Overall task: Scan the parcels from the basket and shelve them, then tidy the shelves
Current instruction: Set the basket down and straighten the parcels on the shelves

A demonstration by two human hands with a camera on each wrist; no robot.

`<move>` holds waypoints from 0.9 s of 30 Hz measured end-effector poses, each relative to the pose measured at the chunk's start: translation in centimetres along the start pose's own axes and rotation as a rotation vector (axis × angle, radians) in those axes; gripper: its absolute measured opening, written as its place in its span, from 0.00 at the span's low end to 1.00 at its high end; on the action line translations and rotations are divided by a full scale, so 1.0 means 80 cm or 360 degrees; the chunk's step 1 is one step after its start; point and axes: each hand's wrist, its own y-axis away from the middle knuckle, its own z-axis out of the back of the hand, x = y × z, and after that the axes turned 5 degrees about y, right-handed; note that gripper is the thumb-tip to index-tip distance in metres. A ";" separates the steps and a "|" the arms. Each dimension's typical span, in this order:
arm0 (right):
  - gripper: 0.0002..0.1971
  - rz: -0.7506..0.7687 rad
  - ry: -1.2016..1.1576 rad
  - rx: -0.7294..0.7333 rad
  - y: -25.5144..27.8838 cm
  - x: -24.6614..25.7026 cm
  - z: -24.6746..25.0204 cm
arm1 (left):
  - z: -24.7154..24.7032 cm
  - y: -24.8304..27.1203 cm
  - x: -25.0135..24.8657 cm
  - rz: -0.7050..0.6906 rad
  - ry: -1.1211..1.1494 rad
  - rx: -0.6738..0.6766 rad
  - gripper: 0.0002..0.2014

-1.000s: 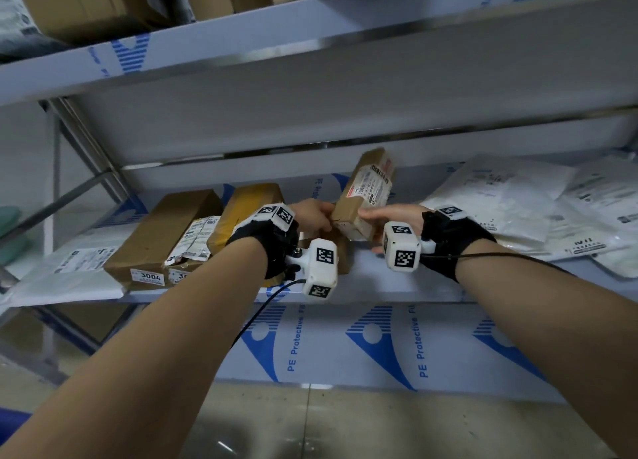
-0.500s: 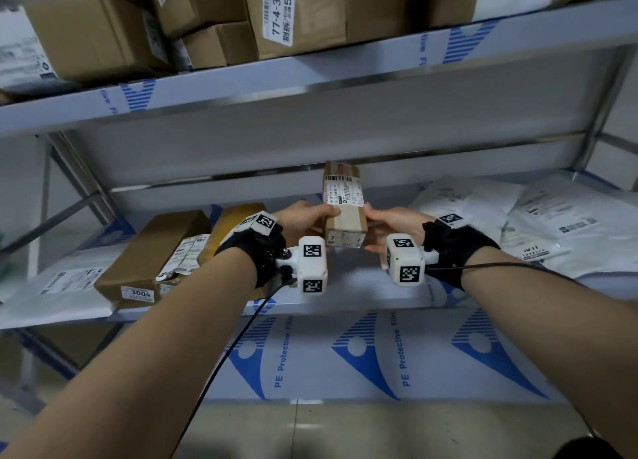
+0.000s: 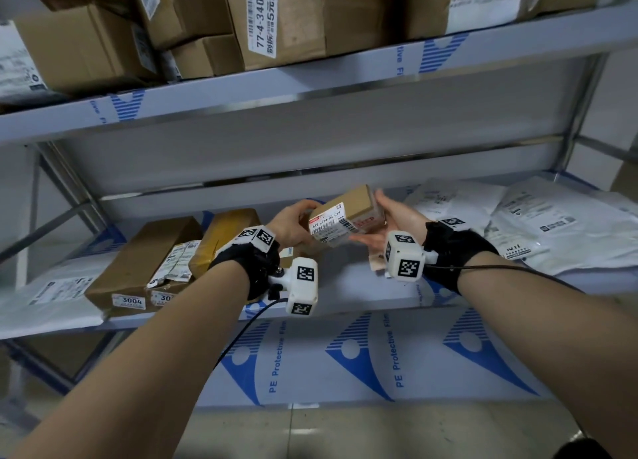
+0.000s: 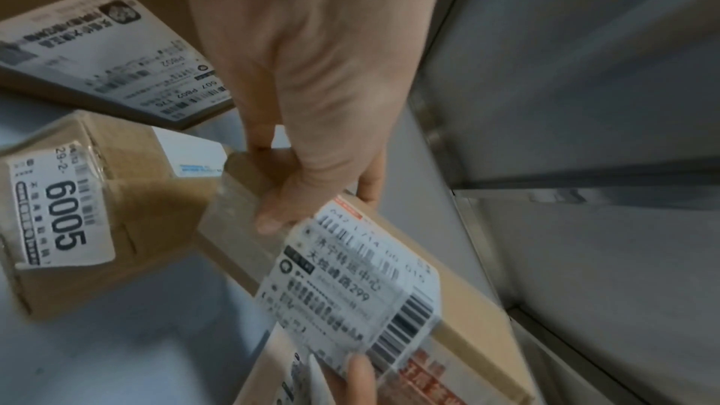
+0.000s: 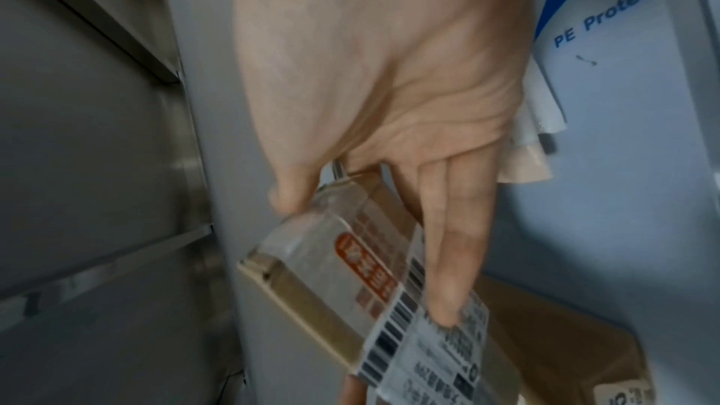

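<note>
- White poly mailer (image 3: pixel 51 293): lies flat at the far left of the middle shelf (image 3: pixel 362 287), well left of the small carton.
- Long brown box labelled 3004 (image 3: pixel 138 268): lies flat, its long axis running back into the shelf; a label-wrapped parcel (image 3: pixel 176 263) and a yellowish padded parcel (image 3: pixel 224 234) sit just to its right, left of the small carton.
- Left hand (image 3: pixel 290 223): thumb and fingers are curled round the left end of the small carton.
- Small carton (image 3: pixel 345 217): held between both hands above the shelf's bare middle stretch, long axis running left to right and tilted up toward the right, label facing the person. Both hands are about equally near, one at each end.
- Carton labelled 6005 (image 4: pixel 78 211): the left wrist view shows it on the shelf below and left of the small carton.
- Right hand (image 3: pixel 393 220): thumb on the carton's right end, fairly straight fingers along the labelled face, cradling it.
- Open room, as I judge it: the bare shelf below and behind the small carton would take it; the front edge lies close under the wrists.
- Pile of white mailers (image 3: pixel 518 223): right of the small carton, bounding that gap.
</note>
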 end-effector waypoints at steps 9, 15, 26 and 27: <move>0.20 0.0149 0.0517 -0.0135 0.006 0.007 -0.007 | -0.009 0.004 -0.006 0.0220 0.0628 0.0093 0.18; 0.20 0.0126 0.0639 -0.0220 -0.008 -0.003 -0.019 | -0.009 0.012 -0.027 0.0361 0.0774 0.0159 0.17; 0.21 0.0123 0.0638 -0.0263 -0.007 0.003 -0.023 | -0.005 0.016 -0.030 0.0356 0.0701 0.0120 0.23; 0.21 0.0121 0.0652 -0.0257 -0.007 0.003 -0.023 | -0.005 0.016 -0.030 0.0345 0.0682 0.0118 0.23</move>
